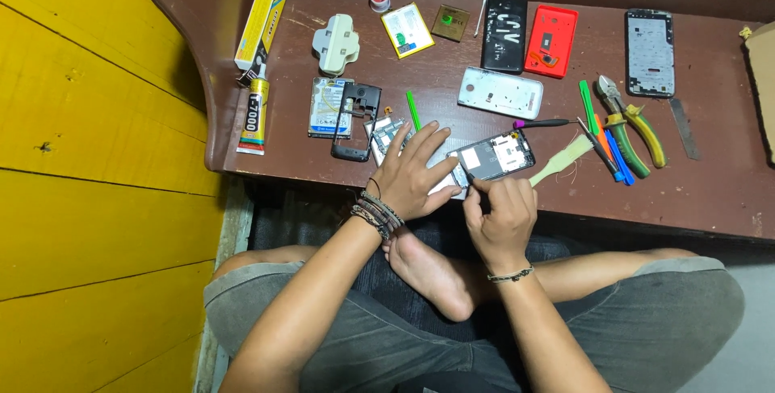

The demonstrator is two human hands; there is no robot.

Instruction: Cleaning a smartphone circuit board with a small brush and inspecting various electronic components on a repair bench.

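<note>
An opened phone body (494, 155) with its back off lies near the front edge of the brown table (710, 187). My left hand (413, 173), with cord bracelets at the wrist, presses flat on the phone's left end, fingers spread. My right hand (502, 211) pinches a thin dark tool (468, 175) whose tip touches the phone's lower left corner. A small circuit board (386, 131) lies just beyond my left fingers.
On the table lie a glue tube (253, 117) and its yellow box (261, 20), a black phone frame (357, 119), a silver back cover (500, 92), black and red covers, pliers (632, 123), a brush (563, 160) and plastic pry tools. A yellow wall stands left.
</note>
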